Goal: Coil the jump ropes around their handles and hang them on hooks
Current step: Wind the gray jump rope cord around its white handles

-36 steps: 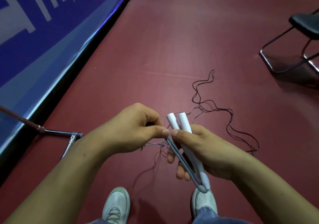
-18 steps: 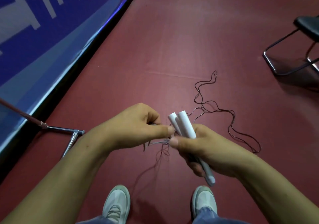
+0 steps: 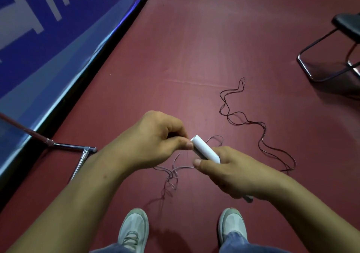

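Head view looks down on the white handles [image 3: 205, 149], which sit out in front of the body, above the dark red floor [image 3: 194, 48] and tilted so their upper end points up and to the left. The right hand [image 3: 235, 176] has its fingers curled tight round their lower half, thumb laid along the side, which keeps them steady as a core to wind on. The left hand [image 3: 153, 141] meets that upper end with thumb and forefinger pressed together and the other fingers folded in; the thin rope [image 3: 261, 134] is hard to make out at the fingertips, so a pinch on it there is likely rather than certain. Such a hold would let this hand feed the cord round under tension. Little winding looks done: one slack loop hangs below the hands, and most of the rope lies in loose waves on the floor, running off toward the right edge near a black chair [image 3: 331, 54]. Two pale shoes [image 3: 134, 231] stand at the near edge, a metal stand foot [image 3: 78, 147] and a blue banner [image 3: 48, 38] along the left. No hook shows.
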`<state>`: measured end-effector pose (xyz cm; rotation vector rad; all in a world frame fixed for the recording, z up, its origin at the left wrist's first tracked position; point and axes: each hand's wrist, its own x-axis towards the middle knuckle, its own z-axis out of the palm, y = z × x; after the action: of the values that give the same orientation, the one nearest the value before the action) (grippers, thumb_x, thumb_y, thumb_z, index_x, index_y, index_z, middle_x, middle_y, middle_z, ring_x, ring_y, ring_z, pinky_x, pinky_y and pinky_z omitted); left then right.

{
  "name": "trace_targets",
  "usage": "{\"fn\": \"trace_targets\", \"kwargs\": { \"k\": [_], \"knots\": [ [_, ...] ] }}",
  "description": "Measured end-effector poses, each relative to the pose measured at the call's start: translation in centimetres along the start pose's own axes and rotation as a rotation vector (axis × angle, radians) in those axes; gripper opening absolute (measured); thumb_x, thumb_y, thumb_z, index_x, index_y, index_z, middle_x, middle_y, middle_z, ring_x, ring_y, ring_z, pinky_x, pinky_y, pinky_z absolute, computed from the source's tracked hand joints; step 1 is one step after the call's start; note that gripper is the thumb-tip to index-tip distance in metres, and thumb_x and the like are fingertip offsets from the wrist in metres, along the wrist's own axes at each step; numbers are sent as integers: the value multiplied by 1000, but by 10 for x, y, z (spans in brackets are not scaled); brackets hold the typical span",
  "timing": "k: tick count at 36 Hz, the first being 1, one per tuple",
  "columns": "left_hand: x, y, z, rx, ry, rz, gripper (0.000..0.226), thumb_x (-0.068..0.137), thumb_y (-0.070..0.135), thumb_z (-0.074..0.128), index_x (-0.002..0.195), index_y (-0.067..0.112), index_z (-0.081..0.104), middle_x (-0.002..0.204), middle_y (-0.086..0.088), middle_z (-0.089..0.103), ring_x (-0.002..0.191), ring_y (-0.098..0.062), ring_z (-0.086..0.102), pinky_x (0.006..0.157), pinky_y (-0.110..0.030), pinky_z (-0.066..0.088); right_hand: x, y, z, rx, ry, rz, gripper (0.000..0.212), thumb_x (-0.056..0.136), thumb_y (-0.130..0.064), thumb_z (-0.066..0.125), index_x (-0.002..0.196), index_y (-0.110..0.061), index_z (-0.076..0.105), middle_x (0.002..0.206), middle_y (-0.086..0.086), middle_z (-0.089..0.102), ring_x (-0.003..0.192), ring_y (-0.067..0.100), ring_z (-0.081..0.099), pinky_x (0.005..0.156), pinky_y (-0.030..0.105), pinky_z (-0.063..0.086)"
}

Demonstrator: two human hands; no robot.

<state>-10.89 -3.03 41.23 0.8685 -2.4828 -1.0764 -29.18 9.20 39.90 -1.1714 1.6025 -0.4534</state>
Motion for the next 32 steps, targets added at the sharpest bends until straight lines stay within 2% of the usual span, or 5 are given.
{"fn": "trace_targets", "kwargs": {
  "k": [7,12,19,27,32],
  "knots": [
    [-1,3,-13,-195,36,32,7,83,19,82,77,21,79,69,-8,72,73,-34,65,65,-44,51,-13,-2,2,499,-299,12,31,93,-28,60,69,-22,40,59,4,26,49,12,21,44,22,17],
    [3,-1,-14,-190,-16,-34,10,84,31,80,75,29,78,72,-5,73,67,-25,62,71,-47,51,-14,-4,3,456,-235,-15,28,92,-29,60,72,-23,41,60,3,29,49,12,21,46,25,15],
    [1,0,-10,-160,-98,-57,19,73,48,71,78,30,77,74,-16,68,71,-37,57,67,-54,49,-16,-7,5,190,-167,7,43,103,-26,55,62,-29,43,55,-1,37,44,14,29,43,25,24],
    [0,1,-15,-401,-90,-73,16,80,34,76,71,22,76,59,8,61,60,-8,49,61,-29,40,-17,-8,6,742,-528,103,31,86,-33,63,74,-17,38,58,2,22,39,7,19,39,13,20],
    [2,0,-9,-392,-78,-143,23,80,39,76,63,23,73,56,-1,51,59,-19,39,62,-37,33,-15,-7,4,911,-596,59,23,90,-29,60,83,-12,46,59,2,24,37,6,23,39,13,24]
  ]
}}
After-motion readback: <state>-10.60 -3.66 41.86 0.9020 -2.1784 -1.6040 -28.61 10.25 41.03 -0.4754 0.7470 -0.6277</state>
